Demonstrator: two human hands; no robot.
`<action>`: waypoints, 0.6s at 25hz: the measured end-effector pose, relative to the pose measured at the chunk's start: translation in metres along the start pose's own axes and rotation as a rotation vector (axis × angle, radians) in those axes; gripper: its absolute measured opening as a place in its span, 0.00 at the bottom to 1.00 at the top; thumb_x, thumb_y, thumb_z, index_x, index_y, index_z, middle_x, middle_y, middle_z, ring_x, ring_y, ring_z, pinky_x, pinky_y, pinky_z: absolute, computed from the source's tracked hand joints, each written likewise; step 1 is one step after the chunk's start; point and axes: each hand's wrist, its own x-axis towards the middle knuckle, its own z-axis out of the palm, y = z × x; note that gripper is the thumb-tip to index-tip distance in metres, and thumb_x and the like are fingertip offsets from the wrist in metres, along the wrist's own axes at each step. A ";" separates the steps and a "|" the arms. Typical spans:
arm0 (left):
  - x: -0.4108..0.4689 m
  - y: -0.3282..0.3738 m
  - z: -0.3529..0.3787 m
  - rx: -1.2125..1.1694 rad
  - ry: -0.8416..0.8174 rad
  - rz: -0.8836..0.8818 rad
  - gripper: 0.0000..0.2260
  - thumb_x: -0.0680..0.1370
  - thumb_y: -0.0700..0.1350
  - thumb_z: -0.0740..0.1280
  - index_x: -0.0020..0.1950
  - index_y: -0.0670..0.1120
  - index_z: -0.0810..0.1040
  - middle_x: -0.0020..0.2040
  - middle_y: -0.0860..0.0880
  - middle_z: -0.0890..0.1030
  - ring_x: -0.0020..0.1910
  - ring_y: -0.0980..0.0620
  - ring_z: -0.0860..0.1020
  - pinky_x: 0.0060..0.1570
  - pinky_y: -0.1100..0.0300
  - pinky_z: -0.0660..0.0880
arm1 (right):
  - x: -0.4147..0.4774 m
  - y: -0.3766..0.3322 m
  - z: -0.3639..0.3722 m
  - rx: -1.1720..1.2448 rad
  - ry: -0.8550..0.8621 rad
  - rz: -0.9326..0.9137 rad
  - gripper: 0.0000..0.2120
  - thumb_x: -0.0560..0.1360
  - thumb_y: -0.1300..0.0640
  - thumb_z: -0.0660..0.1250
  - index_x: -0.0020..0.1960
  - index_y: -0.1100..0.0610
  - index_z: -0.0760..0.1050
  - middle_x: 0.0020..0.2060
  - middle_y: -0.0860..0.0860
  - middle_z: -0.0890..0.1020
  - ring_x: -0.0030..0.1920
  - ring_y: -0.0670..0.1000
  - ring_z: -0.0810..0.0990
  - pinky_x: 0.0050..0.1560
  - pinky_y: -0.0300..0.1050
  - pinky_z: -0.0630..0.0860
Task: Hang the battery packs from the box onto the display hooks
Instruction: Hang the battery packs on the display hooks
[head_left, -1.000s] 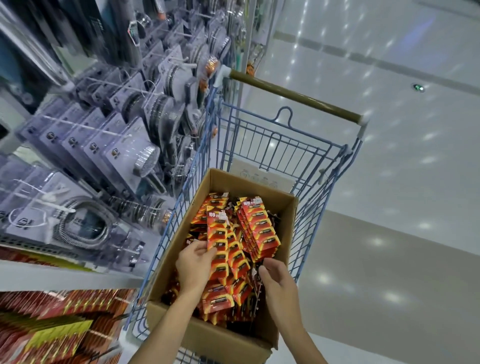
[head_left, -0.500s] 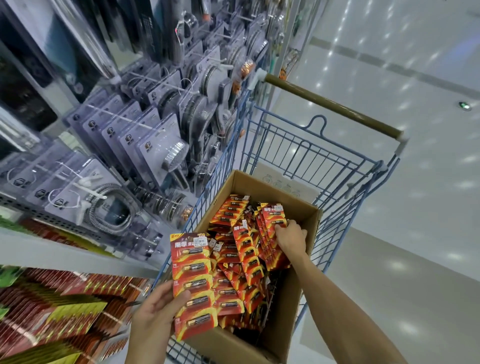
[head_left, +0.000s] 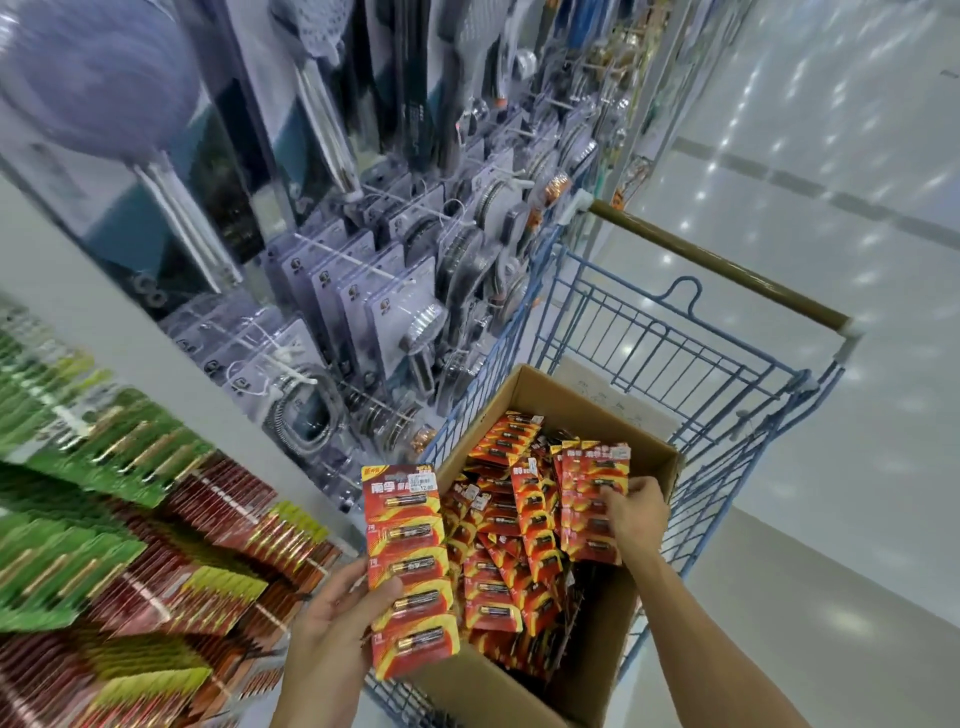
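I see a red-and-orange strip of battery packs (head_left: 408, 566) upright at lower centre, pinched in my left hand (head_left: 332, 629). My right hand (head_left: 636, 512) grips a second stack (head_left: 592, 499) over the open cardboard box (head_left: 498, 693), which holds a heap of loose packs (head_left: 498, 561).

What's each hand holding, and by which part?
Left hand holds a battery strip by its lower left edge, thumb on the front. Right hand grips a stack of strips in the box, at their right edge.
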 end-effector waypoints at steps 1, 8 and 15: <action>-0.005 0.005 -0.003 -0.028 -0.010 -0.005 0.14 0.73 0.30 0.73 0.55 0.42 0.82 0.42 0.43 0.88 0.36 0.44 0.87 0.44 0.47 0.79 | -0.008 -0.003 -0.005 0.048 -0.007 0.012 0.10 0.78 0.54 0.72 0.57 0.55 0.75 0.51 0.53 0.84 0.48 0.53 0.84 0.54 0.57 0.83; -0.060 0.033 -0.048 -0.175 -0.122 0.080 0.21 0.69 0.34 0.73 0.62 0.43 0.81 0.52 0.38 0.87 0.43 0.39 0.87 0.45 0.46 0.81 | -0.150 -0.058 -0.075 0.507 -0.395 -0.031 0.08 0.78 0.55 0.73 0.56 0.51 0.79 0.46 0.52 0.88 0.44 0.55 0.89 0.46 0.53 0.83; -0.120 0.061 -0.109 -0.295 -0.113 0.267 0.19 0.74 0.34 0.70 0.64 0.47 0.81 0.52 0.41 0.88 0.43 0.39 0.87 0.42 0.43 0.83 | -0.280 -0.128 -0.116 0.577 -0.797 -0.176 0.11 0.79 0.52 0.69 0.59 0.55 0.81 0.50 0.55 0.88 0.49 0.58 0.88 0.51 0.56 0.80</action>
